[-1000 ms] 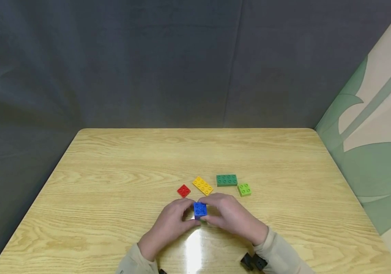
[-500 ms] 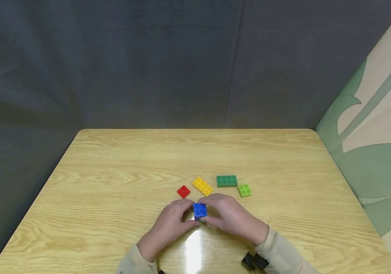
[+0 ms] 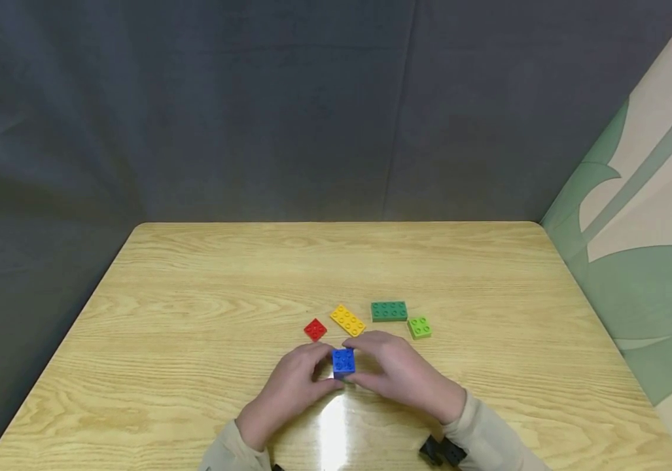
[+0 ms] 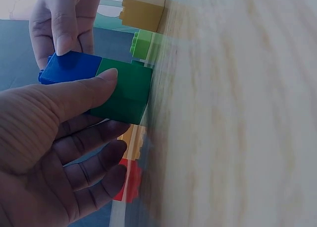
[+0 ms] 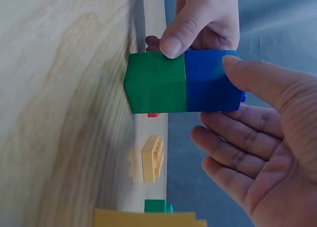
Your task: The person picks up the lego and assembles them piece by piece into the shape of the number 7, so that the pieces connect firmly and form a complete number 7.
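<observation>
A blue toy building brick sits directly on top of a green building brick, studs upward, in an upright stack on the table. In the head view the green one is almost wholly hidden under the blue. My left hand holds the green brick from the left, its thumb flat on the near side. From the right, my right hand pinches the blue brick between thumb and forefinger. Its thumb lies at the brick's upper edge in the right wrist view, while the other fingers stay loosely extended behind.
Beyond the hands lie a red brick, a yellow brick, a dark green brick and a lime green brick. A larger yellow block shows close to my right hand in the wrist views. The wooden table meets a dark curtain.
My right hand and forearm have shifted very slightly to the right. The left hand and the stacked bricks keep nearly the same place.
</observation>
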The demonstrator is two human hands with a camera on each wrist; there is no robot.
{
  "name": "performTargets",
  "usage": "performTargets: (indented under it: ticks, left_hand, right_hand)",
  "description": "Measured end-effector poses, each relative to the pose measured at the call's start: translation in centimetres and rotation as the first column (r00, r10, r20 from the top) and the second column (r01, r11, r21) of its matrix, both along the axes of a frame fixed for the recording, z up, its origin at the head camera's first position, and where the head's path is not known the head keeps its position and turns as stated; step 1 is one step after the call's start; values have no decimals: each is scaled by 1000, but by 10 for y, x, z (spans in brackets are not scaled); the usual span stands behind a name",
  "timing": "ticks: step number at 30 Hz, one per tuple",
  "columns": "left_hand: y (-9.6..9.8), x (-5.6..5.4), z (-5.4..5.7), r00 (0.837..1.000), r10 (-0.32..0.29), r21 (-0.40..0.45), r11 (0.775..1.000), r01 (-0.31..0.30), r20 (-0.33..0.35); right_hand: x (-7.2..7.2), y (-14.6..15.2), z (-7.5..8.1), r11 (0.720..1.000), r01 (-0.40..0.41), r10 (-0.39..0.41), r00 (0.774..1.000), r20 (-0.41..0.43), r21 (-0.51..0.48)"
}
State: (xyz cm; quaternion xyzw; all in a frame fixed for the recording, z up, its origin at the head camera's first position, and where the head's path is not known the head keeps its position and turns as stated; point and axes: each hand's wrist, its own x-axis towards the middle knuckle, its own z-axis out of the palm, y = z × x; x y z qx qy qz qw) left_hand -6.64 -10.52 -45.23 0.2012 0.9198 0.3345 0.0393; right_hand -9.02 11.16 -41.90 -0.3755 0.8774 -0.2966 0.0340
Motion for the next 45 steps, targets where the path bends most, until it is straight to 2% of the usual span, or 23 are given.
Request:
performTargets:
  ticks: [7, 27, 35, 45]
  left_hand:
    - [0, 1, -1, 1000, 3, -6, 1000, -3, -5]
    - [1, 1, 1, 1000, 15, -7, 1000, -15, 18]
    - [1, 1, 2, 1000, 17, -10, 1000, -16, 18]
    - [1, 1, 1, 1000, 19, -15, 1000, -19, 16]
  right_hand:
    - [3, 7, 0, 998, 25, -24, 1000, 20, -50]
    - [6, 32, 2, 988, 132, -128, 991, 46, -75]
    - [7, 44, -1, 988, 135, -134, 991, 16, -78]
    - [7, 59, -3, 982, 176, -176, 984, 9, -67]
